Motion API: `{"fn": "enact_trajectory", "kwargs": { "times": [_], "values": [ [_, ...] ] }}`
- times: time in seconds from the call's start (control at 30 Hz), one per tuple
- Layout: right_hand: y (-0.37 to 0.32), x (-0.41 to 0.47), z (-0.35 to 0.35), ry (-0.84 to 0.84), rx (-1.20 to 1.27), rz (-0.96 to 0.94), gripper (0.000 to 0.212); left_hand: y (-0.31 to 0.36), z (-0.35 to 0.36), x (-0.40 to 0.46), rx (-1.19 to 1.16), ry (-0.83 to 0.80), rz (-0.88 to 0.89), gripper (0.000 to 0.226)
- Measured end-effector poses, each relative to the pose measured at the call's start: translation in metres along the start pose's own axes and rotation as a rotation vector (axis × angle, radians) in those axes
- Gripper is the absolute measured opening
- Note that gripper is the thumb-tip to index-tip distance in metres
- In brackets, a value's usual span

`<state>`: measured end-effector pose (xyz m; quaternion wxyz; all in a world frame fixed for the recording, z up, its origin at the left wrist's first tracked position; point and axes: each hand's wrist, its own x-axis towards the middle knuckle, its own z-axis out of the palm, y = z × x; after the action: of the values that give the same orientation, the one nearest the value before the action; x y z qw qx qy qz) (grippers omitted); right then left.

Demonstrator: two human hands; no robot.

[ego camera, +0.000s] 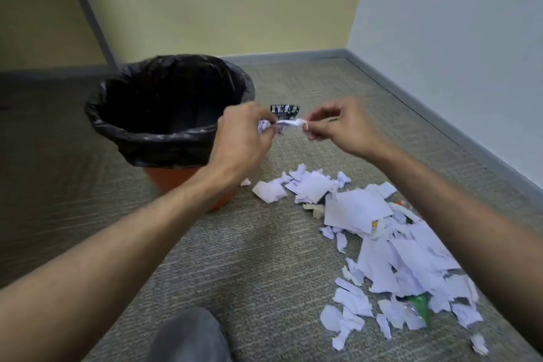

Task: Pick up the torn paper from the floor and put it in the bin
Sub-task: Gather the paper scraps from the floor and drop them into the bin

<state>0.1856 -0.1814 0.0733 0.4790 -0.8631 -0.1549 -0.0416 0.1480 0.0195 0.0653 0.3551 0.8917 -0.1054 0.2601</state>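
An orange bin (pixel 188 182) lined with a black bag (pixel 164 141) stands on the carpet at the left. Just right of its rim, my left hand (pixel 244 138) and my right hand (pixel 338 126) are raised above the floor, both pinching one crumpled strip of white paper (pixel 289 123) stretched between them. A second wad of paper (pixel 263 125) shows in my left fingers. A dark printed scrap (pixel 284 109) sits right behind the strip. A large pile of torn white paper (pixel 390 247) lies on the carpet at the lower right.
Smaller torn pieces (pixel 299 188) lie near the bin's base. Green wrapper bits (pixel 418 303) are mixed into the pile. Walls meet in a corner behind, with a grey skirting board (pixel 426 114) on the right. My knee in grey trousers (pixel 188 335) is at the bottom.
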Motion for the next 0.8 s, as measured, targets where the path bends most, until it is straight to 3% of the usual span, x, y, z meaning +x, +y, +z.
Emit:
{"fn": "enact_trajectory", "kwargs": {
  "times": [0.27, 0.53, 0.7, 0.8],
  "values": [
    [-0.098, 0.047, 0.044, -0.126, 0.211, -0.126, 0.015, -0.036, -0.099, 0.041, 0.015, 0.124, -0.246, 0.016],
    [-0.094, 0.073, 0.088, -0.230, 0.208, -0.003, 0.016, -0.074, -0.097, 0.035, 0.054, 0.031, -0.396, 0.030],
    [-0.058, 0.057, 0.060, -0.120, 0.144, -0.060, 0.013, -0.053, -0.068, 0.016, 0.252, 0.185, -0.081, 0.028],
    [-0.014, 0.040, 0.042, -0.089, 0.001, -0.040, 0.015, -0.033, -0.040, -0.005, 0.268, 0.151, 0.163, 0.023]
  ]
}}
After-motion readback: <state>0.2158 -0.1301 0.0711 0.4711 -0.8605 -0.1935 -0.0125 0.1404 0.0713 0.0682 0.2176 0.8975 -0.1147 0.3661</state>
